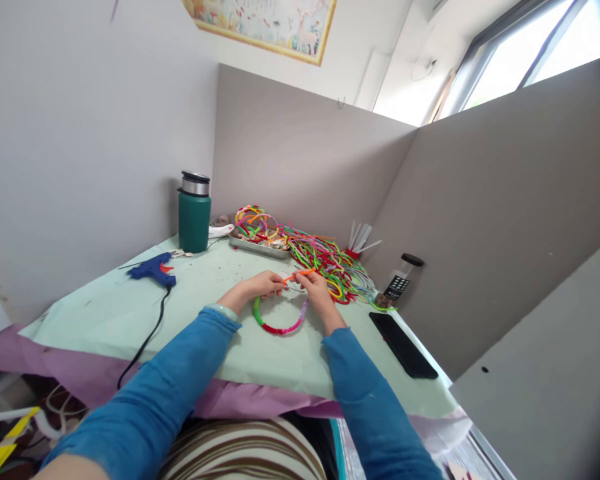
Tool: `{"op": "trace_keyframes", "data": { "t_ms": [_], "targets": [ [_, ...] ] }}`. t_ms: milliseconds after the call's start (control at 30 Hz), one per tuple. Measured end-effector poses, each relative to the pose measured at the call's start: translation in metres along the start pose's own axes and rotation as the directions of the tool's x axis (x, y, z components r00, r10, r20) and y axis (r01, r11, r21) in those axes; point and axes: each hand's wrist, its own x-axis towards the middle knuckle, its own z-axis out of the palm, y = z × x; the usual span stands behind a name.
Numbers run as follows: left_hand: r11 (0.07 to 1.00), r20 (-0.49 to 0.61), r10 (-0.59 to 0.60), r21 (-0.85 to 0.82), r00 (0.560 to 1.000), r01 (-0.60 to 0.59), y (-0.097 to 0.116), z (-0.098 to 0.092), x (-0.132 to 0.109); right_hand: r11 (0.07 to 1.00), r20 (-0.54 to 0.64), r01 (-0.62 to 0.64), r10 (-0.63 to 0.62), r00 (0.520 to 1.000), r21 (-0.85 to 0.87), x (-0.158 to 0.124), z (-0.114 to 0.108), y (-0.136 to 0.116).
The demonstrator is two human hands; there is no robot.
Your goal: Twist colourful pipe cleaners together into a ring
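Observation:
Between my hands hangs a hoop (280,331) wrapped in green, red, pink and purple fuzzy pipe cleaner, with a bare whitish stretch at the top. My left hand (263,285) is closed in a pinch on the hoop's upper left part. An orange pipe cleaner (306,272) crosses the bare stretch, running from my left fingertips to my right hand (316,291). The right fingers are pinched around that orange piece. Parts of the hoop are hidden behind the fingers on both sides.
Behind my hands lie a heap of coloured pipe cleaners (320,257) and a metal tray (260,247) of scraps. A blue glue gun (153,269) with its cord and a green flask (195,220) stand left. Rightward are a black phone (403,345) and a clear bottle (400,283). Grey partitions enclose the table.

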Motion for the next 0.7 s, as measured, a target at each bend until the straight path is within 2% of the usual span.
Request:
{"op": "trace_keyframes", "data": {
  "t_ms": [233,400,500,700],
  "targets": [
    [0.999,0.011,-0.041,-0.026,0.999,0.041,-0.005,-0.001,0.004,0.999,-0.074,-0.021,0.018,0.997,-0.041,0.006,-0.003,0.011],
    [0.997,0.009,-0.074,-0.019,0.997,0.075,-0.004,-0.002,0.003,0.999,-0.099,-0.03,0.028,0.995,-0.02,0.004,-0.001,0.007],
    [0.995,-0.02,-0.103,0.01,0.994,0.104,-0.003,-0.002,0.003,1.0,-0.046,0.003,-0.002,0.999,0.009,0.0,0.0,0.0],
    [0.983,-0.093,-0.177,0.036,0.98,0.181,-0.001,-0.002,0.003,1.0,0.205,0.006,-0.009,0.979,0.016,-0.005,-0.001,-0.006]
  ]
}}
